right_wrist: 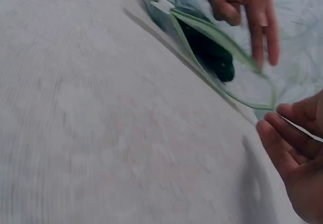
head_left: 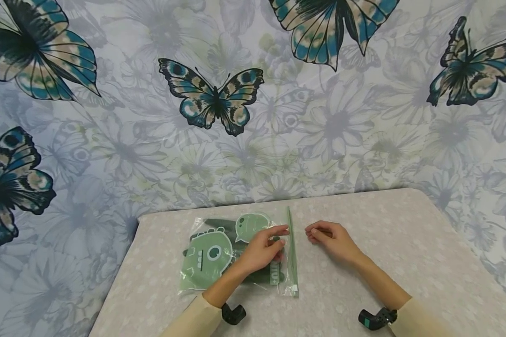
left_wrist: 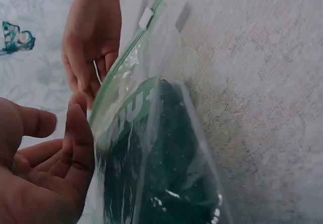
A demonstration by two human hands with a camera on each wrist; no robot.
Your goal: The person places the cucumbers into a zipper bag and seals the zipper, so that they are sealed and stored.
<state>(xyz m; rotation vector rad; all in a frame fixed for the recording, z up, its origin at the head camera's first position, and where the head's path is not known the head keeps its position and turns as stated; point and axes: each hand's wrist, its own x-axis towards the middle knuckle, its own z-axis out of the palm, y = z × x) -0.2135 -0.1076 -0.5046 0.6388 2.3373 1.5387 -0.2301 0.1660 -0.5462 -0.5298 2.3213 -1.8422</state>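
Observation:
A clear slider zip bag (head_left: 257, 283) lies on the table, its green-edged mouth (head_left: 292, 252) on the right side. The mouth gapes in the right wrist view, and the white slider (right_wrist: 162, 5) sits at its near end. Inside is folded green fabric (head_left: 206, 276) with a white-outlined cartoon monster print. My left hand (head_left: 259, 250) is over the bag's right part, fingers loosely extended toward the mouth, holding nothing. Just right of the mouth, my right hand (head_left: 331, 239) has its thumb and fingertips close together with nothing visible between them. In the head view it is apart from the bag.
The table (head_left: 405, 243) wears a pale patterned cloth. Behind it hangs a floral backdrop (head_left: 333, 140) with large butterflies. Black wrist cameras are strapped to the left wrist (head_left: 234, 314) and the right wrist (head_left: 377, 319).

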